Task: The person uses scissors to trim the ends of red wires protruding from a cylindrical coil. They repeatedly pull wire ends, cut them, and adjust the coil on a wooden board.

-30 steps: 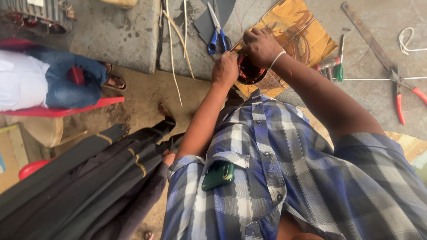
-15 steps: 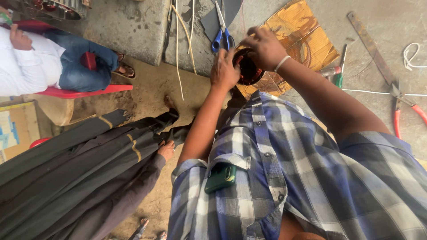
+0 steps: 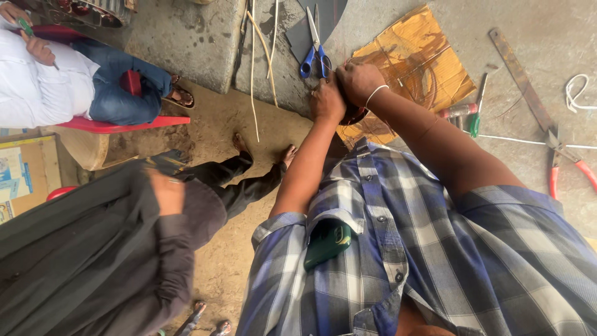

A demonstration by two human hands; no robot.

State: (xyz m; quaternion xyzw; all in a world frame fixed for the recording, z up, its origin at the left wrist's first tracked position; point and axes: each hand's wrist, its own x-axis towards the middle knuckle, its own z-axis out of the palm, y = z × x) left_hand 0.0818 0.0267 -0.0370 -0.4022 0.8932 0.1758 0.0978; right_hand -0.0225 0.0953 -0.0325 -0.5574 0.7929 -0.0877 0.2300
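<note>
Cardboard sheet (image 3: 429,50) flat on the concrete slab (image 3: 186,37), as before. Left hand (image 3: 328,99) and right hand (image 3: 357,81) still closed around a dark round coil (image 3: 353,116) over its edge; blue scissors (image 3: 316,59) just beside, untouched.

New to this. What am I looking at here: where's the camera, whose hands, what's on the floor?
One camera, worn on a person's head, looking down over their plaid shirt. No robot: the two arms reaching forward are the wearer's own. The left hand and right hand meet over a small dark round object, gripping it together; what it is cannot be told. Under it lies a sheet of cardboard on a concrete floor. Nearby: blue scissors, thin sticks, a screwdriver, a flat metal bar, red pliers and white cord. Two other people are at left: one sitting in jeans, one in dark clothes.
</note>
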